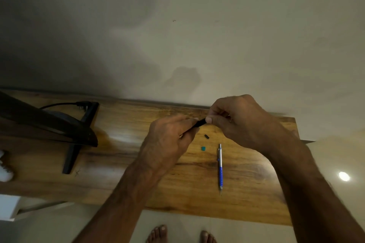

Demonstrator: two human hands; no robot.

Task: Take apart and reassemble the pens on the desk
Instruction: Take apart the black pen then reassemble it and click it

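Observation:
My left hand [169, 140] grips a black pen [199, 123] above the wooden desk [122, 163], and only a short piece of the pen shows between the hands. My right hand [237, 120] pinches the pen's far end with thumb and fingers. Below the hands a small black pen part [206, 136] and a small teal piece [203, 148] lie on the desk. A blue and silver pen [220, 169] lies whole to the right of them, tip toward me.
A monitor [45, 122] on a black stand [73, 156] with a cable plug [83, 104] occupies the desk's left part. A white object [6, 171] sits at the far left edge. The wall runs along the desk's far side. Bare feet [158, 235] show below the near edge.

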